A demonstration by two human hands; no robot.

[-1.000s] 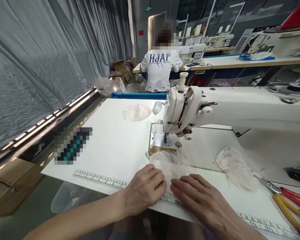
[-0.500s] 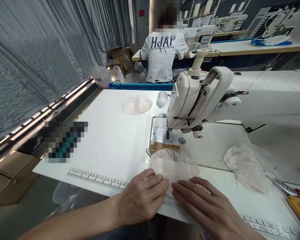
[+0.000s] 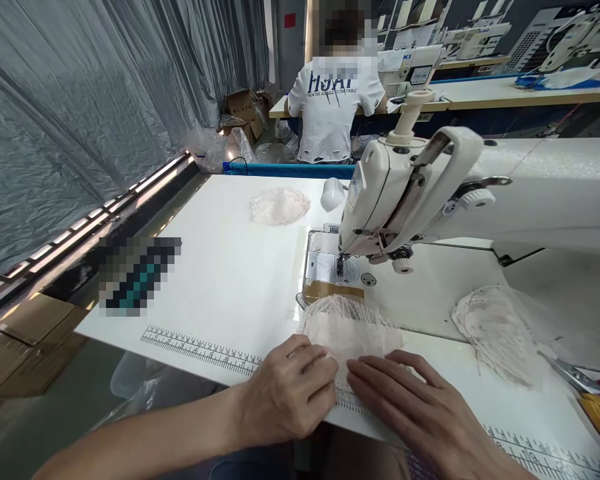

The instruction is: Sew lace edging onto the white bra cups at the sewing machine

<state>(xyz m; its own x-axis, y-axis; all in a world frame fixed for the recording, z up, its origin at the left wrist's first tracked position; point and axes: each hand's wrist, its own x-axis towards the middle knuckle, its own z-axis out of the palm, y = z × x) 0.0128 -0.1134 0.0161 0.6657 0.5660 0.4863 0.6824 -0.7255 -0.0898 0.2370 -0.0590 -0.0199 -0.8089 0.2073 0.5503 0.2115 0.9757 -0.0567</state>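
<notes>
While the white sewing machine (image 3: 430,193) fills the right of the head view, its needle stands over the metal needle plate (image 3: 327,267), just behind the lace piece (image 3: 350,327) that lies at the near edge of the white table (image 3: 220,280). A second lace piece (image 3: 279,205) rests well apart at the table's far side beside a small white cap (image 3: 333,193), and a pile of lace (image 3: 497,327) lies to the right near the scissors (image 3: 587,383). A printed ruler (image 3: 200,349) runs along the table's front edge, partly covered by the hands. Beyond the table a person in a white T-shirt (image 3: 337,110) sits facing away; a grey plastic curtain (image 3: 80,100) hangs at the left. The left hand (image 3: 290,393) is half curled, its fingertips on the near left edge of the lace piece; whether the thumb pinches it cannot be told. The right hand (image 3: 405,400) lies flat with fingers stretched, pressing the near right edge, just beside the left. Compared with half a second ago, hands and lace sit almost unchanged; against a second ago, the machine head looms larger.
</notes>
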